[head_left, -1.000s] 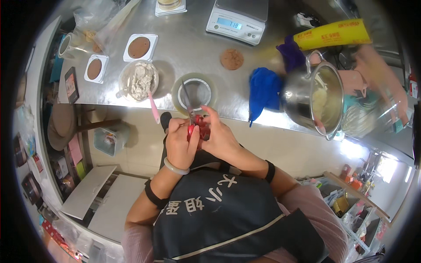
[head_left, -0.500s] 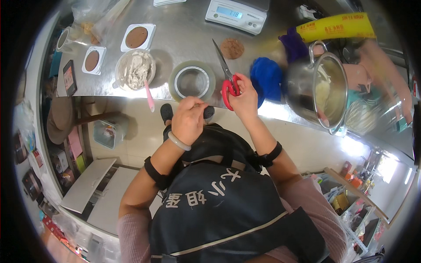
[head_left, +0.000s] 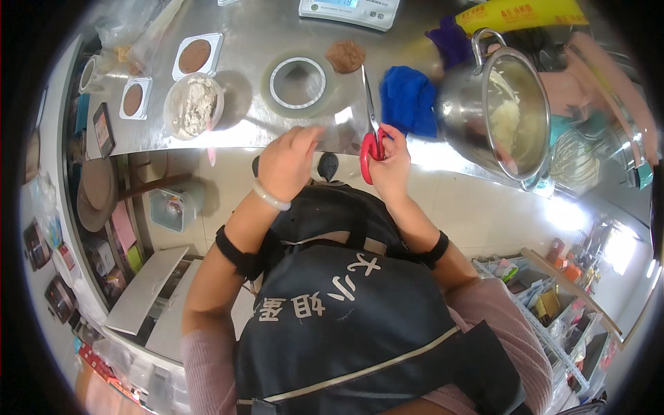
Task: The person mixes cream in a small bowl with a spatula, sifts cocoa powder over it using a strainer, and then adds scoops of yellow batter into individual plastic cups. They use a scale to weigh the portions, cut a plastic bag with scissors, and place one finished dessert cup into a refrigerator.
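We hold red-handled scissors [head_left: 374, 123] in our right hand [head_left: 393, 166] — pointed away from us, near a blue cloth [head_left: 408, 100]. Our left hand [head_left: 287, 162], slightly blurred, hovers near a clear tape roll [head_left: 297, 107].

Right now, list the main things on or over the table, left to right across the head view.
Phone, leftmost white tray, cream bowl, transparent roll, bare brown disc, red-handled scissors, blue cloth, metal bowl.

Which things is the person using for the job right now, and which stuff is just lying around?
Likely in the job:
red-handled metal scissors, held in the right hand
ring-shaped roll of clear film, nearest the left hand

Probably just lying about, not held:
crumpled blue cloth
shiny silver metal bowl
white electronic scale
loose round brown disc
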A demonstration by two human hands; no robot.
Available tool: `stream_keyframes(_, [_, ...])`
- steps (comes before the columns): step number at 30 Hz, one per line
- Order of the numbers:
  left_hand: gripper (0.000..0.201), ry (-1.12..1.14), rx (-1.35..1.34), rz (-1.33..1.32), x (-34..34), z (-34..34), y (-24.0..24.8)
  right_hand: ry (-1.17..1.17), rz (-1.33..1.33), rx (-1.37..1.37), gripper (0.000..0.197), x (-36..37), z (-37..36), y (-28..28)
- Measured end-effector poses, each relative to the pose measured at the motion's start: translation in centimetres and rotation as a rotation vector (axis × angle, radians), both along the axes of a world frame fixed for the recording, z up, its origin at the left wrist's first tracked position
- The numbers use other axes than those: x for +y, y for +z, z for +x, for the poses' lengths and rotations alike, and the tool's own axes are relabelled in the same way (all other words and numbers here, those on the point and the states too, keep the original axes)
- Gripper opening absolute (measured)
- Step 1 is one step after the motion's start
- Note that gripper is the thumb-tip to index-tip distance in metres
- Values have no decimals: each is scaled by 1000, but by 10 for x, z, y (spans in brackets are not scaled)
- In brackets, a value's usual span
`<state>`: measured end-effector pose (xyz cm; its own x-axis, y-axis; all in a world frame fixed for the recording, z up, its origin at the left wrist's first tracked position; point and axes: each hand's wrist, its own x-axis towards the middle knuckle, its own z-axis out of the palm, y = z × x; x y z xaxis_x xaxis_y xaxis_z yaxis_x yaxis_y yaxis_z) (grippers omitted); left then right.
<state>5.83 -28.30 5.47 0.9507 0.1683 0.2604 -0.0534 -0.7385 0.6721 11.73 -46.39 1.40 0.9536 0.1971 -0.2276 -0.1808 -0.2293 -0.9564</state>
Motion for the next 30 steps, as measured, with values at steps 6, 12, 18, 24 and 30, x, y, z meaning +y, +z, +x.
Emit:
stream_keyframes(6, [39, -139, 69, 144, -8, 45, -7, -67, 33, 25, 54, -15, -4, 12])
stream_keyframes(12, [41, -422, 108, 411, -6, 84, -12, -89, 18, -26, 60, -24, -6, 4])
stream_keyframes(18, [18, -629, 164, 534, -2, 99, -16, -59, 58, -47, 59, -27, -9, 2])
stream_keyframes(24, [11, -693, 99, 536, 3, 94, -19, 127, 161, 234, 52, -72, 4, 30])
stream_keyframes(30, [6, -617, 44, 553, -4, 52, -20, 516, -264, 360, 46, -77, 39, 104])
